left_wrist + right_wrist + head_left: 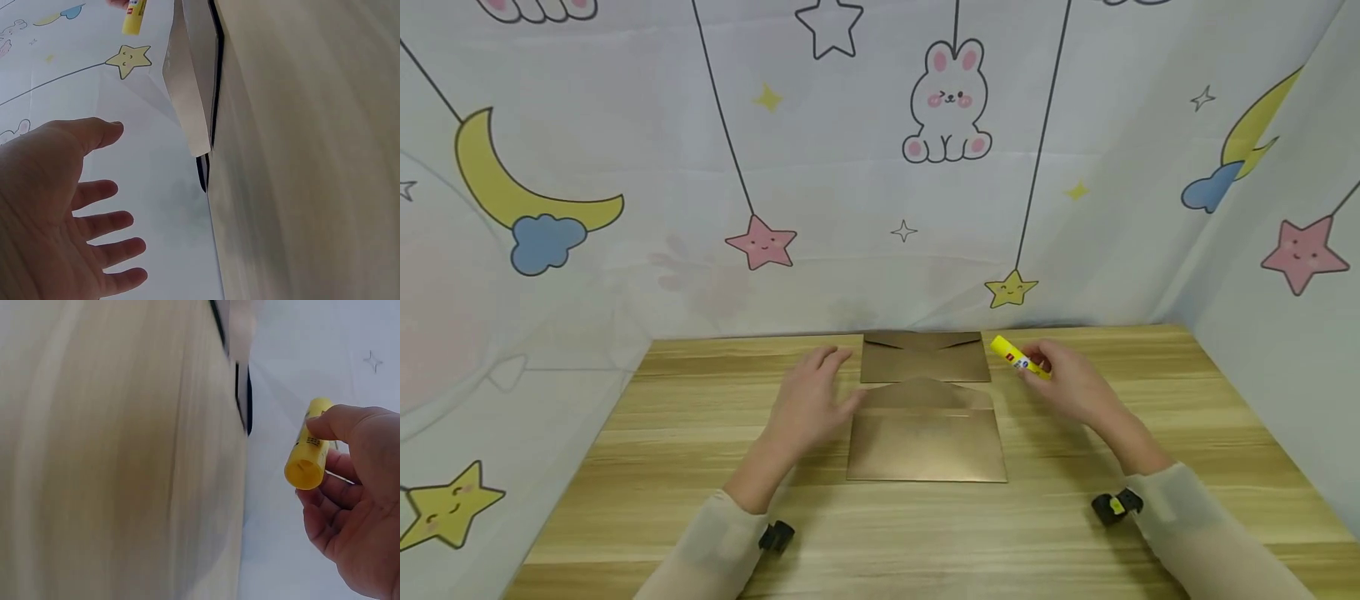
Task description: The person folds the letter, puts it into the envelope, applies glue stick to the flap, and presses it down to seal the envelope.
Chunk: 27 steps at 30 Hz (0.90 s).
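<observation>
My right hand [1071,383] pinches a yellow glue stick [1013,354] between thumb and fingers, to the right of the envelopes. The right wrist view shows the round end of the glue stick [307,465] beside the thumb. My left hand [811,400] holds nothing; in the left wrist view its fingers [112,253] are spread and nearly straight. It hovers by the left edge of the nearer bronze envelope [925,446], whose pointed flap stands open on the far side. Behind lies a second bronze envelope [925,358], partly overlapped by that flap's tip.
The envelopes lie on a wood-grain table [700,450]. A white cloth [850,167] printed with moons, stars and a rabbit hangs along the table's back edge and continues at both sides. A small black device [777,537] sits at each wrist.
</observation>
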Each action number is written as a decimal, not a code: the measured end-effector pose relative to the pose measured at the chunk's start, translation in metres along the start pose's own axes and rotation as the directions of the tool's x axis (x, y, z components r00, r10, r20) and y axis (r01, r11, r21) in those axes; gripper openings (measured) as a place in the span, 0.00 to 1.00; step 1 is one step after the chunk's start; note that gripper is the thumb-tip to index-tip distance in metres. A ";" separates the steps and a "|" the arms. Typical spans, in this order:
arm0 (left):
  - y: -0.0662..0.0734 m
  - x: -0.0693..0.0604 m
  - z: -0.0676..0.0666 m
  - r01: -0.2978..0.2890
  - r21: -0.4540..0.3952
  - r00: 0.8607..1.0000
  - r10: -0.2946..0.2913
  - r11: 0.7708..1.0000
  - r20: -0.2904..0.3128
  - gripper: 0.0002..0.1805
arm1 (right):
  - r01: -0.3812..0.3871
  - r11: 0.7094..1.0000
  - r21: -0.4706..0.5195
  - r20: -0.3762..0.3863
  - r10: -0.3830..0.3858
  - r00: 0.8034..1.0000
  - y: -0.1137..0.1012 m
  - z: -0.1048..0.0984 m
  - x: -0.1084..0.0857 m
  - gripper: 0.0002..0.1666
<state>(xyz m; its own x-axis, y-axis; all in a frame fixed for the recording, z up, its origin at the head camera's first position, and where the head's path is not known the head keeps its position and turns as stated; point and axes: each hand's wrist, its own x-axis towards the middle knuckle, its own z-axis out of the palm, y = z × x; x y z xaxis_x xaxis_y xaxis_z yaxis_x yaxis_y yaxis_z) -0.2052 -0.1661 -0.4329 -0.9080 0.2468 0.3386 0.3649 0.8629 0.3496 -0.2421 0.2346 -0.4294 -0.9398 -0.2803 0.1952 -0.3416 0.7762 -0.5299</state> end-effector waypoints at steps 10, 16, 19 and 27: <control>-0.009 -0.006 -0.001 0.005 0.007 1.000 -0.005 1.000 0.028 0.38 | -0.050 0.996 -0.079 0.057 0.055 0.997 0.041 -0.015 0.000 0.16; -0.009 -0.007 -0.002 0.001 0.003 1.000 -0.001 1.000 0.015 0.38 | -0.075 0.992 -0.105 0.094 0.085 0.992 0.054 -0.020 0.003 0.17; -0.009 -0.007 -0.003 0.001 0.000 1.000 -0.001 1.000 0.015 0.38 | -0.076 0.990 -0.116 0.109 0.089 0.990 0.059 -0.020 0.003 0.18; -0.008 -0.007 -0.002 0.005 -0.005 1.000 -0.004 1.000 0.014 0.38 | -0.072 0.986 -0.148 0.120 0.090 0.989 0.061 -0.021 0.005 0.21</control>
<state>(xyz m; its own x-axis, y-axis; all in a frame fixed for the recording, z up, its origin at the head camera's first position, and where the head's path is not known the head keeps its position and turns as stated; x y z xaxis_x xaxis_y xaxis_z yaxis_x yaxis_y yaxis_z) -0.2009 -0.1762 -0.4362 -0.9124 0.2490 0.3250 0.3619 0.8616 0.3559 -0.2672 0.2923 -0.4429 -0.9603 -0.2750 0.0462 -0.2689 0.8692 -0.4150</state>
